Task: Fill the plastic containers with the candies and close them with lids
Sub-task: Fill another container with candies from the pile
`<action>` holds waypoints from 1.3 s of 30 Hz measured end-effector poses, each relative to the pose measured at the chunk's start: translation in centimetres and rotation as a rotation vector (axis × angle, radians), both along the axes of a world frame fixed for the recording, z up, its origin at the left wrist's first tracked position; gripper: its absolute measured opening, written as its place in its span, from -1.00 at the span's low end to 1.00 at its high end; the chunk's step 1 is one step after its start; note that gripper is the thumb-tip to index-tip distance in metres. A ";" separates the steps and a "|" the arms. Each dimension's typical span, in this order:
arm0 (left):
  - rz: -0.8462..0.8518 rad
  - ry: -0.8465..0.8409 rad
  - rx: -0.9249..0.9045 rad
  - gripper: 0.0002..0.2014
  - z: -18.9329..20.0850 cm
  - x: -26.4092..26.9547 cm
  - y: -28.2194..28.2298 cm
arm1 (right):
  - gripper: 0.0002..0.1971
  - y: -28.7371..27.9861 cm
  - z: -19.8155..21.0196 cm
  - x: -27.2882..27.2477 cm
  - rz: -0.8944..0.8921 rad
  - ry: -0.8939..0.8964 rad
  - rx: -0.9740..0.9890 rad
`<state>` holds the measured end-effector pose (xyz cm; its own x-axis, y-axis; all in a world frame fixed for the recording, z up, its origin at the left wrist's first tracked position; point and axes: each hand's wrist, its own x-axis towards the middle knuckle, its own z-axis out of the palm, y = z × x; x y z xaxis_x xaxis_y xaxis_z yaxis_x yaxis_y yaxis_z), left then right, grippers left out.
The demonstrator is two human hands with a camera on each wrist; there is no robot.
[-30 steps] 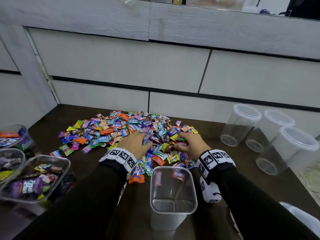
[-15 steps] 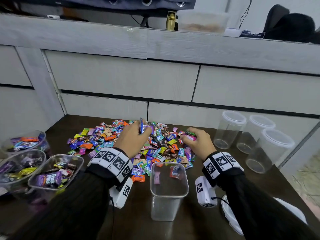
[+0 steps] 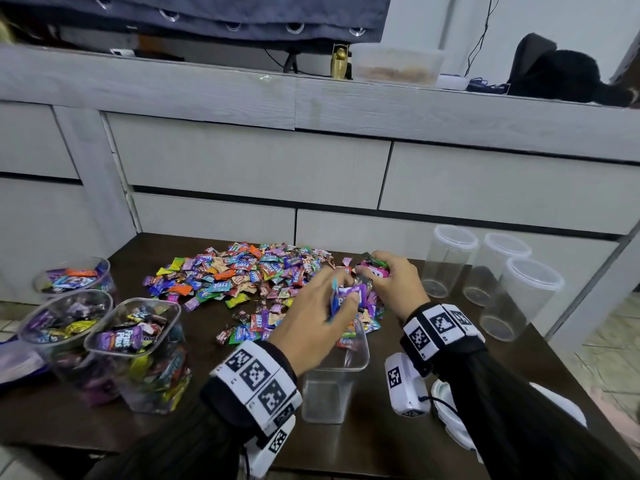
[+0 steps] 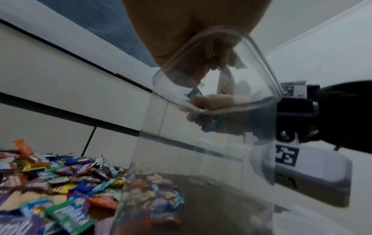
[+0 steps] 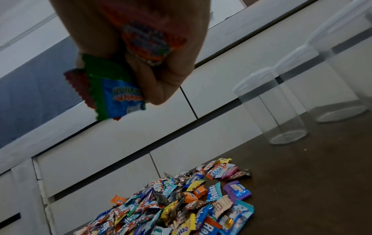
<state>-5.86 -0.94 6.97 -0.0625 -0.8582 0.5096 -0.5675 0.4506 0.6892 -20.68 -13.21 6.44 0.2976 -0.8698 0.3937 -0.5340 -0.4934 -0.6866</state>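
Since 0.5 s ago, our left hand (image 3: 313, 323) moved over the container (image 3: 334, 382), fingers curled around candies (image 3: 349, 294). Right hand (image 3: 391, 282) grips its own handful above the pile (image 3: 242, 275).

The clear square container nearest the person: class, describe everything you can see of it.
The container is a tall, clear plastic tub with rounded corners and a lipped rim. It stands upright and lidless on the dark table, just in front of the candy pile, and looks empty. The left hand holds candies over its mouth; contact with the rim cannot be told.
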 end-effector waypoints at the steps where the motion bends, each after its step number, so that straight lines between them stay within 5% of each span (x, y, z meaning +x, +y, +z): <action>1: -0.005 -0.018 0.015 -0.79 -0.3 -0.1 0.1 | -0.86 0.1 -0.1 -0.1 -0.004 0.004 -0.002; 8: -0.008 -0.171 0.017 -0.96 -0.4 -0.4 0.4 | -0.84 0.2 -0.2 -0.5 -0.012 0.009 -0.015; 14: -0.035 -0.328 0.077 -0.81 -0.5 -0.5 0.6 | -0.88 0.1 0.2 -0.7 -0.008 -0.011 0.006; 22: -0.025 -0.752 0.177 -0.57 0.3 0.0 -0.3 | -0.84 0.0 0.1 -0.4 -0.011 0.006 0.011; 39: -0.115 -0.738 0.417 -0.61 1.4 0.7 -1.4 | -0.87 0.1 0.0 -0.1 0.014 0.032 0.065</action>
